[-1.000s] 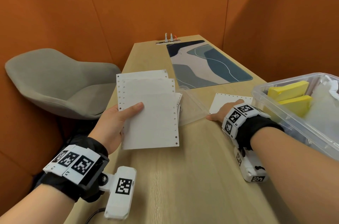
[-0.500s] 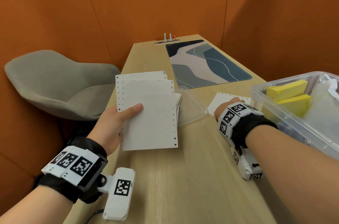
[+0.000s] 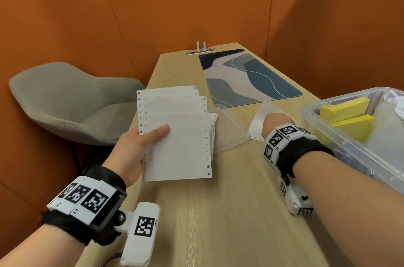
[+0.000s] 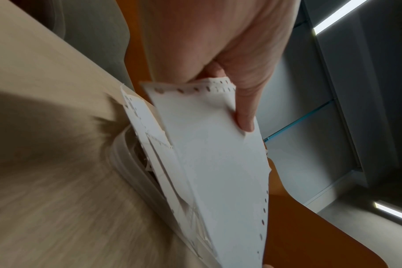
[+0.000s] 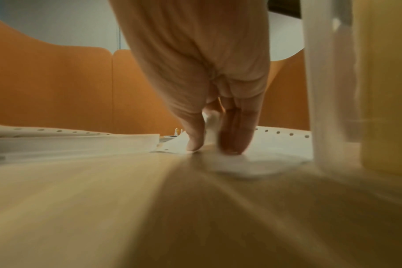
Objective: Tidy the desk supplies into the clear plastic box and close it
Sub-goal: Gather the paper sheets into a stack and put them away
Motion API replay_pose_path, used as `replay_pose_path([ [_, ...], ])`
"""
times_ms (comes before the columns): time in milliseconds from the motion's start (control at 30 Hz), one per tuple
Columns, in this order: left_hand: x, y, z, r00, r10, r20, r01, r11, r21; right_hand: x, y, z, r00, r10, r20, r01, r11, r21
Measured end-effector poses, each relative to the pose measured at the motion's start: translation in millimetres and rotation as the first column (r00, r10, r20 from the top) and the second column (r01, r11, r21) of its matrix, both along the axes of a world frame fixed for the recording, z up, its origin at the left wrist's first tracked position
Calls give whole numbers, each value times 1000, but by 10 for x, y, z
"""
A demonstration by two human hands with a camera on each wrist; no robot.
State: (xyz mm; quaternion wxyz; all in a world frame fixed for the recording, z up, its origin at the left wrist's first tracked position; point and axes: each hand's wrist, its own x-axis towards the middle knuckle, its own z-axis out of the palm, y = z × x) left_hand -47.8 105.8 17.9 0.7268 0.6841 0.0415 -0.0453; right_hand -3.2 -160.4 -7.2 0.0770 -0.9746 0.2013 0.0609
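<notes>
My left hand [image 3: 140, 146] grips a stack of white perforated paper sheets [image 3: 177, 133] above the desk's left edge, thumb on top; the left wrist view shows the same stack [image 4: 218, 163] pinched by my fingers. My right hand [image 3: 275, 122] pinches a single perforated sheet [image 3: 259, 118] lying on the desk beside the clear plastic box [image 3: 323, 127], and the sheet bends up at its far side. In the right wrist view thumb and fingers [image 5: 234, 137] squeeze that sheet [image 5: 239, 163]. The open box holds two yellow sticky-note pads [image 3: 347, 116] and white material.
The clear box lid [image 3: 229, 133] lies on the desk partly under the held stack. A patterned blue desk mat [image 3: 247, 76] lies further back, with a socket strip [image 3: 201, 50] behind it. A grey chair [image 3: 65, 100] stands left of the desk. Orange walls surround.
My right hand has closed on the single sheet and lifted its far edge off the desk. The left hand has kept the stack nearly still.
</notes>
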Motion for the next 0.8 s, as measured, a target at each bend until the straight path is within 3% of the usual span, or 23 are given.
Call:
replay_pose_path([
  [100, -1, 3, -2, 1000, 0, 9, 0, 1000, -10, 8, 24, 70, 980, -79, 183, 45, 982, 184],
  [200, 15, -20, 2, 1000, -14, 28, 15, 1000, -20, 19, 18, 119, 910, -193, 366, 55, 933, 355],
  [267, 19, -59, 21, 998, -50, 40, 51, 998, -25, 1, 48, 126, 860, -199, 470, -35, 896, 443],
  [367, 14, -85, 66, 993, -99, 65, 101, 994, -27, -58, 164, 138, 787, -123, 605, -284, 798, 531],
  [433, 5, -79, 107, 987, -129, 93, 133, 990, -36, -110, 255, 174, 793, -133, 595, -406, 613, 678],
  [500, -16, -74, 155, 981, -157, 118, 165, 984, -62, -182, 316, 235, 885, -170, 434, -378, 283, 882],
  [567, -24, -52, 196, 973, -189, 133, 198, 978, -63, -239, 355, 261, 968, -85, 237, -244, -81, 966],
  [600, -43, -53, 213, 969, -209, 130, 218, 974, -56, -303, 374, 285, 985, -20, 173, -173, -191, 966],
  [633, -64, -58, 224, 965, -231, 122, 237, 970, -44, -381, 395, 321, 987, 72, 141, -120, -237, 964],
  [700, -116, -83, 210, 958, -269, 94, 273, 961, -31, -489, 428, 328, 960, 251, 124, -71, -213, 975],
  [800, -213, -161, 164, 959, -282, 26, 283, 958, -47, -605, 461, 416, 932, 343, 113, -37, -220, 975],
])
